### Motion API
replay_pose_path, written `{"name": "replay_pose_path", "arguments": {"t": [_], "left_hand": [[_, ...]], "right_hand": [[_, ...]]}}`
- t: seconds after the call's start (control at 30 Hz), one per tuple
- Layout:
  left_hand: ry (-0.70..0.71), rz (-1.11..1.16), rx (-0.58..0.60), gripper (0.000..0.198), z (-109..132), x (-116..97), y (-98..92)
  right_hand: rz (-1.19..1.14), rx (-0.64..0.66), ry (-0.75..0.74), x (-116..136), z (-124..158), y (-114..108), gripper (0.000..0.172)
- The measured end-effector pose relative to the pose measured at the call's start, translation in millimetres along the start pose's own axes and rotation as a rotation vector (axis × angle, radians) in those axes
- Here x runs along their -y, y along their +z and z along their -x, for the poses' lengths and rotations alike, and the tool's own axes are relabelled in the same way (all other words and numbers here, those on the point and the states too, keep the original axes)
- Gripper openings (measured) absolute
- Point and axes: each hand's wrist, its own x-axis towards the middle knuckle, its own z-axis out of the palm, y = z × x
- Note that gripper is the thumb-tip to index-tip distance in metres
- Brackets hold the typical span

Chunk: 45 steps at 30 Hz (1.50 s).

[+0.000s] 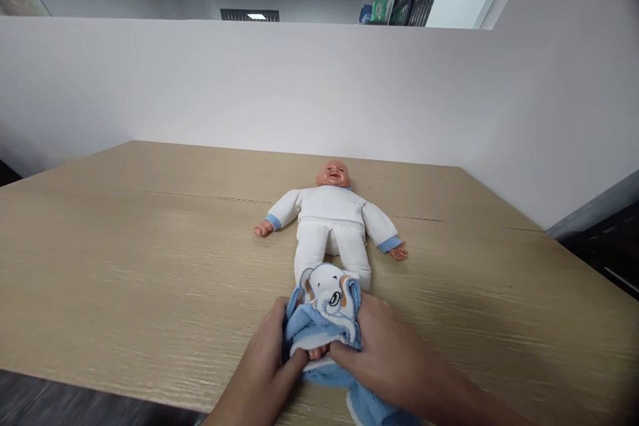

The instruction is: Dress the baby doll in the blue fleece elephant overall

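A baby doll (332, 203) in a white top and white trousers with light blue cuffs lies on its back, head toward the wall and legs toward me. Gathered over its lower legs is a blue plush baby garment (322, 329) with white trim and an embroidered animal face. My left hand (264, 363) grips the left edge of this cloth, thumb at the white-trimmed opening. On the other side, my right hand (384, 349) holds the cloth the same way. Between my thumbs, a bit of the doll's foot (317, 352) shows in the opening. Part of the garment trails below my right hand.
The wide wooden table (164, 266) has a seam across it behind the doll. A white partition wall (239, 86) rises at its far edge. Dark floor (74, 403) shows at the lower left, and a dark object (604, 239) stands beyond the right edge.
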Motion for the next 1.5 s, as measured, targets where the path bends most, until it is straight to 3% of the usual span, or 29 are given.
{"name": "replay_pose_path", "arguments": {"t": [0.13, 0.3, 0.53, 0.63, 0.8, 1.0, 1.13, 1.27, 1.4, 1.5], "left_hand": [[0.064, 0.106, -0.122, 0.041, -1.2, -6.2, -2.8], [0.062, 0.08, -0.202, 0.037, -7.7, -18.4, -6.8], [0.049, 0.131, -0.23, 0.032, -23.0, -24.2, -12.8], [0.064, 0.112, -0.227, 0.026, -31.9, -24.3, -17.8], [0.088, 0.072, -0.121, 0.02, -45.7, -29.7, -30.1], [0.077, 0.02, -0.01, 0.023, -50.4, -35.1, -45.6], [0.123, 0.059, 0.064, 0.045, -50.8, -30.0, -49.4], [0.231, -0.013, -0.013, 0.055, -58.0, -31.8, -48.1], [0.242, -0.223, -0.065, 0.054, -75.8, -51.4, -46.1], [0.285, -0.352, -0.012, 0.057, -94.4, -71.5, -45.7]], "right_hand": [[-0.029, 0.017, -0.043, -4.0, -2.3, -4.6, 0.026], [-0.007, -0.046, -0.073, -10.9, -11.2, -6.0, 0.011], [-0.009, -0.072, -0.195, -20.9, -28.2, -14.5, 0.011], [-0.015, -0.03, -0.176, -32.9, -33.4, -21.0, 0.02], [-0.109, -0.044, -0.103, -47.9, -35.5, -22.7, 0.044], [-0.166, -0.114, -0.205, -60.9, -29.0, -28.9, 0.047], [-0.438, 0.023, -0.083, -83.6, -28.4, -36.2, 0.052], [-0.676, 0.088, 0.069, -102.3, -29.9, -40.9, 0.069], [-0.753, 0.139, 0.171, -107.1, -28.0, -47.2, 0.079], [-0.818, 0.239, 0.179, -107.7, -25.1, -51.4, 0.075]]}}
